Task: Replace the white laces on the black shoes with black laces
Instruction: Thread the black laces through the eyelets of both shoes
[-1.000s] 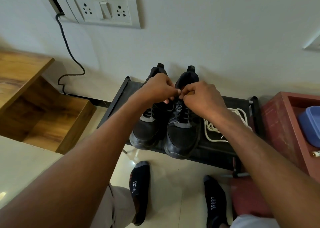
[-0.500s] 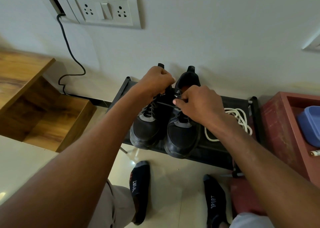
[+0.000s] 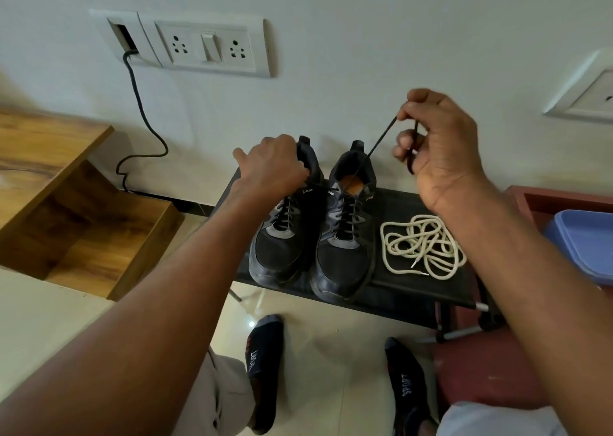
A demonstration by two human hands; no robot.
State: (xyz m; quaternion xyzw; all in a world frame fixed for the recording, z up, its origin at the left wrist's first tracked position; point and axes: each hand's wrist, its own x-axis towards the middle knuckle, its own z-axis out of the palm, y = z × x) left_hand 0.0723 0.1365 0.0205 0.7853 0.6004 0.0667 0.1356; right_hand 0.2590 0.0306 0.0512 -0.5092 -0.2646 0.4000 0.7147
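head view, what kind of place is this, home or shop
Most likely a room in a home, perhaps by an entrance: a low black shoe rack against a wall, a wall socket panel with a cable plugged in, a wooden shelf unit and a glossy tiled floor.

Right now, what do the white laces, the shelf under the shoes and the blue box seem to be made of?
white laces: probably woven cotton-like cord, matte, off-white, with small tips at the ends.
shelf: seems to be black fabric stretched on a frame; its surface looks soft, slightly wrinkled, not glossy.
blue box: likely plastic, smooth, with rounded edges and a faint sheen.
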